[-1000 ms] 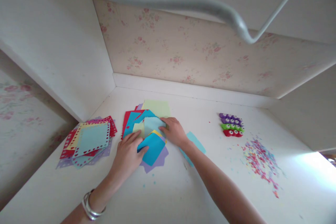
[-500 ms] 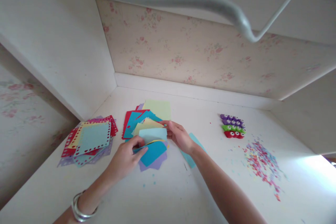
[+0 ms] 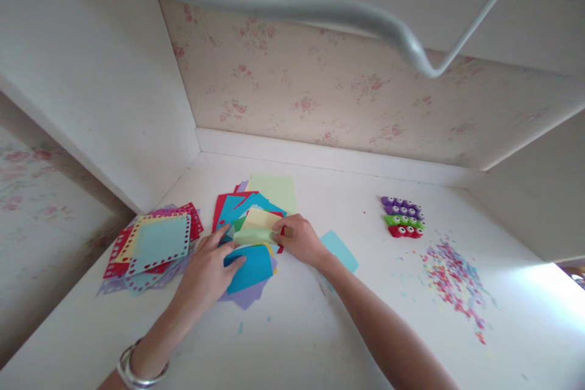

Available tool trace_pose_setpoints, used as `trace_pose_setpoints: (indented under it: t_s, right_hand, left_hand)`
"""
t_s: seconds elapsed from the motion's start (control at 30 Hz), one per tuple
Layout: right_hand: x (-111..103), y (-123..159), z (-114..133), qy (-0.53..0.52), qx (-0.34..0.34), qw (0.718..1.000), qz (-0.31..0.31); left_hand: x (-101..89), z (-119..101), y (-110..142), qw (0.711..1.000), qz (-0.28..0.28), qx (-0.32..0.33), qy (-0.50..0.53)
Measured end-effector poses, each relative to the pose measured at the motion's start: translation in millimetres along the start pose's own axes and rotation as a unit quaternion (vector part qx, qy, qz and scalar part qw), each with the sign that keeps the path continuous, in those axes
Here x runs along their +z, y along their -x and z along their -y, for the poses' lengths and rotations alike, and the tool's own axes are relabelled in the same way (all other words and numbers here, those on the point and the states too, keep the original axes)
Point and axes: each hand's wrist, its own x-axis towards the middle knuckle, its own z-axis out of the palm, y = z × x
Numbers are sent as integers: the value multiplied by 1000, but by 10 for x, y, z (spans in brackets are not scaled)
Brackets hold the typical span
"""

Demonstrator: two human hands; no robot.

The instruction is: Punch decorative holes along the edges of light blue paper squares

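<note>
My left hand (image 3: pixel 210 268) is at the left side of a loose stack of coloured paper, its thumb over a blue sheet (image 3: pixel 251 268) and its fingers spread along the stack's edge. A purple sheet (image 3: pixel 249 297) sticks out below the blue one. My right hand (image 3: pixel 299 239) pinches the right end of a pale green sheet (image 3: pixel 253 236), which looks bent up from the stack. Behind it lie a cream sheet (image 3: pixel 260 218) and red and blue sheets, partly covered. A larger pale green sheet (image 3: pixel 274 189) lies at the back.
Hole-punched papers (image 3: pixel 162 237) are piled to the left. A light blue sheet (image 3: pixel 340 251) lies beside my right forearm. Further right are purple, green and red craft punches (image 3: pixel 403 217) in rows and scattered paper confetti (image 3: pixel 452 280). A grey cable (image 3: pixel 274 7) hangs across the top.
The light blue sheet that stood up between my hands no longer shows there; a pale green one does. My left fingers have spread, and my right hand has turned inward over the stack.
</note>
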Motion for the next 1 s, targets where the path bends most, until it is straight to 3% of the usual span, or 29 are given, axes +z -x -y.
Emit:
trace_pose_setpoints:
  t_s: [0.2, 0.37, 0.57, 0.73, 0.87, 1.0]
  right_hand:
    - [-70, 45, 46, -71, 38, 997, 19]
    - [-106, -70, 86, 5, 88, 996, -25]
    - [-79, -144, 93, 40, 96, 995, -1]
    - [-122, -38, 81, -2, 85, 996, 33]
    - [-153, 33, 91, -54, 49, 993, 95]
    - [-116, -83, 84, -2, 65, 998, 20]
  left_hand:
    - [-51, -106, 3, 996, 39, -34, 67]
    - [-18, -185, 52, 974, 91, -38, 205]
    - [88, -86, 4, 991, 27, 7, 134]
    - [96, -18, -34, 993, -23, 0, 114]
    - [39, -74, -37, 992, 23, -20, 126]
    - [-17, -144, -24, 988, 37, -56, 136]
